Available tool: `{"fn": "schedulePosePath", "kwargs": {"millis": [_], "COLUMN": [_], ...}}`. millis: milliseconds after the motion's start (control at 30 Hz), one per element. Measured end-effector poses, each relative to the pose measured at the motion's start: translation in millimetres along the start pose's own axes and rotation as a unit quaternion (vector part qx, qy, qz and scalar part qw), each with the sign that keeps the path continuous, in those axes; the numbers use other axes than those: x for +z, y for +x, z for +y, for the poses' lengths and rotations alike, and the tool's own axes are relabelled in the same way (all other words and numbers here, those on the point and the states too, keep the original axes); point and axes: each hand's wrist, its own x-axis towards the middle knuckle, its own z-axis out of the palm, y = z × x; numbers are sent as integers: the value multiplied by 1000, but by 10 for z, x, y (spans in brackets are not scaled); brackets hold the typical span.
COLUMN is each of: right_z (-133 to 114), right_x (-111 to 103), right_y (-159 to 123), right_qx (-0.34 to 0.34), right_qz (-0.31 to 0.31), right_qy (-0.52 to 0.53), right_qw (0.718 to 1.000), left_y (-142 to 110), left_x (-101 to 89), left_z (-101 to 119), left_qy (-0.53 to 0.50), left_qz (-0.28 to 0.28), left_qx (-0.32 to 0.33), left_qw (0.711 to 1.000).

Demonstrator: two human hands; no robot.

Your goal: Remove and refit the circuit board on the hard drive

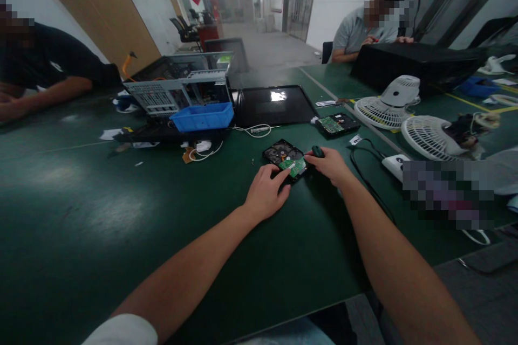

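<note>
A hard drive [281, 150] lies on the green table with its green circuit board facing up. My left hand [267, 192] grips its near left edge, with a finger reaching onto the board. At the drive's right side, my right hand [332, 166] is closed around a screwdriver [318, 151] with a dark green handle. The screwdriver's tip is too small to make out, near the board's right edge. Further back on the right rests a second hard drive [336, 125], also with its board up.
An open computer case [162, 98] stands at the back left, with a blue bin [204, 117] before it. Beside it lies a black panel [275, 105]. White fan parts [378, 111] and a power strip [394, 166] are to the right. Two other people sit across the table.
</note>
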Motion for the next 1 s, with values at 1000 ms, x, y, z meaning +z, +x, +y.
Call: {"fn": "schedulePosePath", "kwargs": {"millis": [1000], "right_z": [38], "right_x": [8], "right_y": [31], "right_qx": [-28], "right_qz": [-12], "right_qy": [-44], "right_qw": [999], "left_y": [5], "left_x": [21], "left_z": [20], "left_qy": [46], "left_qz": [-27], "left_qx": [-44], "left_qw": [998]}}
